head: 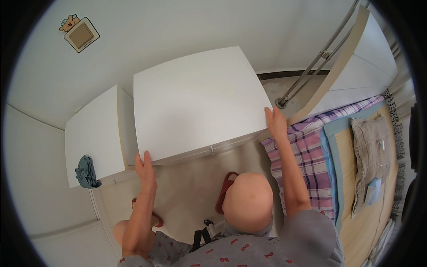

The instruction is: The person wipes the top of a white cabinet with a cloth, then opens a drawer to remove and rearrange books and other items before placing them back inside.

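A white desk (200, 103) with a smooth top stands in front of me, against the wall. A small metal handle (211, 150) sits on its near face. My left hand (146, 172) grips the near left corner, its fingertips against the edge. At the near right corner my right hand (276, 124) holds the edge the same way, thumb and finger apart around it. The undersides of both grips are hidden.
On the left stands a lower white cabinet (95, 133) with a crumpled dark green cloth (87, 172) on its corner. To the right are metal poles (302, 78), a white headboard (360, 70) and a bed with a plaid sheet (307, 157) and a grey pillow (372, 150).
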Motion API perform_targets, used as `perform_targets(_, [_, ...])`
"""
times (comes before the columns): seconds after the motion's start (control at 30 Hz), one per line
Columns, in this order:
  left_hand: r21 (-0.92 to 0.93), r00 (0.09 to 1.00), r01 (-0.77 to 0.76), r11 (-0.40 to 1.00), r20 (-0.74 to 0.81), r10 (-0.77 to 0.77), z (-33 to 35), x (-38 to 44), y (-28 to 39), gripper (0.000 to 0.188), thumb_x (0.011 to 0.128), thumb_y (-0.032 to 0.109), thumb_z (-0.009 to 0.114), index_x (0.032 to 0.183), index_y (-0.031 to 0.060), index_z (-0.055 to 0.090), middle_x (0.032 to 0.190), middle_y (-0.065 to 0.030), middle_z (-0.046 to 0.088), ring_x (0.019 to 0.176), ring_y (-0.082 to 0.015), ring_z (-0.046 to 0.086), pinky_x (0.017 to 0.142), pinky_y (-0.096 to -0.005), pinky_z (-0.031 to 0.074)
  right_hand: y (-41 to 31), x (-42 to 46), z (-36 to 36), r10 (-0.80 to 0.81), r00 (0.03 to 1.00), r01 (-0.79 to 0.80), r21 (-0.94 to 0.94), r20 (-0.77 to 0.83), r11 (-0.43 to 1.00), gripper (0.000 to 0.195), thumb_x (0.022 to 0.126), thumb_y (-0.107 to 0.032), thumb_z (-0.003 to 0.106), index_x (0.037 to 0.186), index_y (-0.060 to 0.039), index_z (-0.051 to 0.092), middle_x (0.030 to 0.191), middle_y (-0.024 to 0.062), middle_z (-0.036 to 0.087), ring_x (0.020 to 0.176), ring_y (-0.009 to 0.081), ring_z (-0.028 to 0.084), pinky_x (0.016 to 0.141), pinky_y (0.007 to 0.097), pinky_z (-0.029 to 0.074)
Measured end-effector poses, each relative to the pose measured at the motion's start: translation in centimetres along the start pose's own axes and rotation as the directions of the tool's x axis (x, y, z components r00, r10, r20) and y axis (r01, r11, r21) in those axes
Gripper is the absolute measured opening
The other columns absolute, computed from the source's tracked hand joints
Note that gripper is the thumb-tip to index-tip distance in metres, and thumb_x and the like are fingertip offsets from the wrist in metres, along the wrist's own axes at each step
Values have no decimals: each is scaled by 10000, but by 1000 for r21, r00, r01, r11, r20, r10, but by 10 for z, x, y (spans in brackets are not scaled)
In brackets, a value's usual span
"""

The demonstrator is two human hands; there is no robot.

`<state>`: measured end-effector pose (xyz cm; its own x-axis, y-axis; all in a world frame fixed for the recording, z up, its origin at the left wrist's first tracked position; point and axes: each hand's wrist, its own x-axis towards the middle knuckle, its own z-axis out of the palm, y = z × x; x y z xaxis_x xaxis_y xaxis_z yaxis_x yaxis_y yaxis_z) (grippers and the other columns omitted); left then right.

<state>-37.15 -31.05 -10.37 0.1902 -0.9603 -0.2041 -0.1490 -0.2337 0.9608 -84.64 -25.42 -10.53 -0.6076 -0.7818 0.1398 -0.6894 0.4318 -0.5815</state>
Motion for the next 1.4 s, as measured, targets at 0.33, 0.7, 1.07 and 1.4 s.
perform_targets(0.33, [61,997,-71,996,-26,73,8,9,9,453,1015,319,543,1316,-18,512,1141,-82,610,1024,-154,527,924,-311,419,-4,-16,1,82,993,-83,-1,-81,997,507,974,-486,494,1029,4,611,912,299,660,880,510,612,752,568,467])
perform_targets(0.7, [5,996,3,1000,84,-3,5,-2,14,554,1009,340,548,1418,-16,429,1161,-72,593,1031,-154,511,930,-298,410,11,-29,-11,178,982,-129,451,-66,883,432,1001,-431,487,1118,-28,590,1057,102,632,936,228,578,785,356,454])
perform_targets(1.07, [99,972,-236,967,13,236,-14,-3,55,602,1021,353,527,1473,-13,372,1497,-174,423,1379,-253,390,1133,-335,288,29,-133,95,348,836,-541,740,424,399,506,881,-228,675,1321,-55,496,1288,61,550,1107,198,551,947,401,478])
perform_targets(1.4, [219,896,-284,934,-287,340,-195,52,114,463,1024,189,515,1443,13,430,1383,-105,530,1204,-195,551,1064,-312,394,-50,-104,6,61,464,-337,112,883,935,302,963,-273,560,1146,-44,631,1008,65,701,876,153,661,735,310,543])
